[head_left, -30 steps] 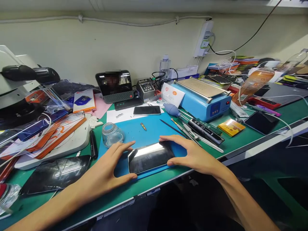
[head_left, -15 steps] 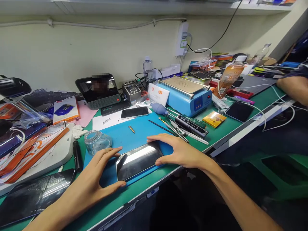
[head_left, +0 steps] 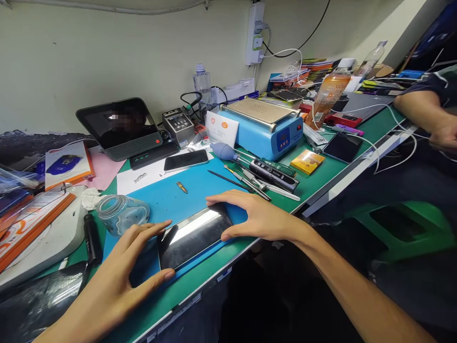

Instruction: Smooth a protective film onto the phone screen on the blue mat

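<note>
A smartphone (head_left: 196, 238) lies face up on the blue mat (head_left: 157, 186), with a bright reflection across its dark glass. My left hand (head_left: 132, 271) spans its left end, thumb at the near corner and fingertips at the far one. At the other end, my right hand (head_left: 253, 214) grips the right edge between thumb and fingers. Close beyond my left fingers stands an open glass jar (head_left: 123, 212). A small brass-coloured tip (head_left: 182, 187) rests on the mat, and a second phone (head_left: 186, 160) lies at its far edge.
Tweezers, a brush and a black pen-shaped tool (head_left: 273, 175) lie right of the mat, beside a blue heating plate machine (head_left: 264, 126). A yellow box (head_left: 307, 162) is near the bench edge. At left are a dark screen panel (head_left: 43, 305) and boxes. Another person's arm (head_left: 424, 109) shows at right.
My view has turned right and slightly down, so the bench things appear shifted left and up. Both hands keep about the same place on the smartphone. More of the other person's arm shows.
</note>
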`<state>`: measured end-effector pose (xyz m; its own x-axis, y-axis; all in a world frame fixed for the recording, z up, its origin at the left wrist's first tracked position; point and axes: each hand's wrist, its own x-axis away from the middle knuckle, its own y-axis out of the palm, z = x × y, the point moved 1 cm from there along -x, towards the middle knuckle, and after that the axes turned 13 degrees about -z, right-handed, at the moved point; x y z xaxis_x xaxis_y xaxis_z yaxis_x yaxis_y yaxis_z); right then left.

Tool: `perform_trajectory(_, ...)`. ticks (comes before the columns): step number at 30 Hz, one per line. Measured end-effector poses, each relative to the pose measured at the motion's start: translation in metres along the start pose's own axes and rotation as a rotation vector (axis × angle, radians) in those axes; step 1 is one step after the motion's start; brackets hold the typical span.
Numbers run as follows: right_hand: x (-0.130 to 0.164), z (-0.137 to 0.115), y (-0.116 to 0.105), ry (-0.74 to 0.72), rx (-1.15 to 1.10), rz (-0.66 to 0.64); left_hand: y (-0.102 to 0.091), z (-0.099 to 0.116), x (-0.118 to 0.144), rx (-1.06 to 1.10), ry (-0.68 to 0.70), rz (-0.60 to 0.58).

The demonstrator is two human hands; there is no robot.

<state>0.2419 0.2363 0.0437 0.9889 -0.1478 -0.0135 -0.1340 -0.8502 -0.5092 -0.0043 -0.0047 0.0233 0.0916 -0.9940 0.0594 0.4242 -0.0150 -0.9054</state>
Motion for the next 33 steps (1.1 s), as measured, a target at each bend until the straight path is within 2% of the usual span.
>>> perform_trajectory(5, 0.001, 0.000, -0.001, 0.010, -0.013, -0.002, 0.005, -0.007, 0.002, 0.013, -0.050, -0.027)
perform_trajectory(13, 0.004, 0.000, -0.001, 0.013, -0.008, -0.011, -0.001, -0.002, -0.005, -0.127, 0.096, 0.087)
perform_trajectory(20, 0.004, 0.005, 0.000, -0.007, 0.027, -0.027, 0.007, -0.014, 0.000, -0.124, 0.028, 0.035)
perform_trajectory(24, 0.004, 0.005, 0.001, -0.010, 0.029, -0.025, 0.000, -0.003, -0.004, -0.130, 0.075, 0.075)
perform_trajectory(27, 0.004, 0.005, 0.000, 0.005, 0.031, -0.011, -0.003, 0.005, -0.005, -0.110, 0.085, 0.057)
perform_trajectory(33, 0.005, 0.004, -0.001, -0.007, 0.007, -0.007, -0.003, 0.004, -0.004, -0.113, 0.064, 0.044)
